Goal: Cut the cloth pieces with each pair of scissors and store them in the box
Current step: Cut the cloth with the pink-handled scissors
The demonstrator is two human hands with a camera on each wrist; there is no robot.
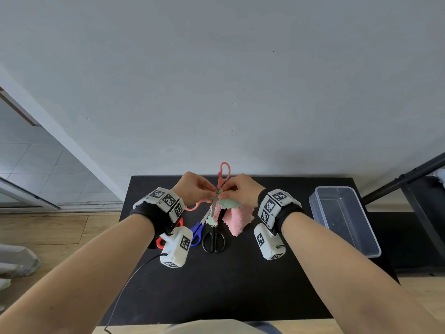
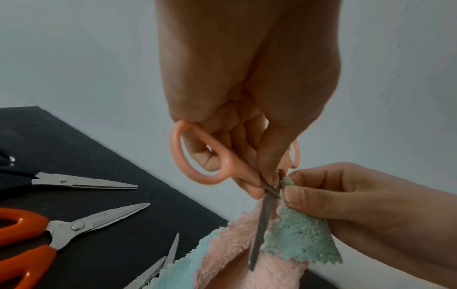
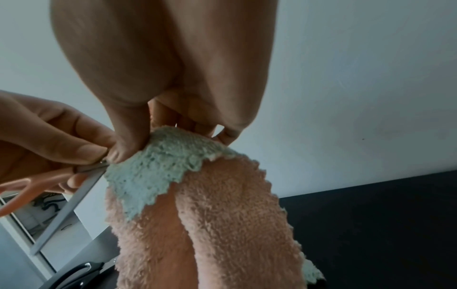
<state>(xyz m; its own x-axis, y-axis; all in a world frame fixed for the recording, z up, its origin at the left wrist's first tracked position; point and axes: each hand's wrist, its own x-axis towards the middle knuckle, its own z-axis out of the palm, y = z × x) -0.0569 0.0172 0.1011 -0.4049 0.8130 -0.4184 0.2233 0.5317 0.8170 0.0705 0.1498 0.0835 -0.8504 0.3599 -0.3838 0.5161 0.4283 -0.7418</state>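
Observation:
My left hand (image 1: 195, 189) grips the pink-handled scissors (image 1: 222, 174) near their pivot, handle loops up and the blades (image 2: 262, 230) pointing down. In the left wrist view a finger shows through one pink loop (image 2: 197, 154). My right hand (image 1: 240, 190) pinches the top edge of a cloth (image 1: 237, 219), pink on one side and pale green (image 3: 158, 172) on the other, right beside the blades. The cloth hangs down over the black table (image 1: 240, 285). The clear plastic box (image 1: 344, 218) stands at the right, nothing visible inside.
Three more pairs of scissors lie on the table under my hands: orange-handled (image 2: 37, 234), blue-handled (image 1: 197, 231) and black-handled (image 1: 213, 239). A grey wall rises just behind the table. A black frame (image 1: 409, 179) stands at the far right.

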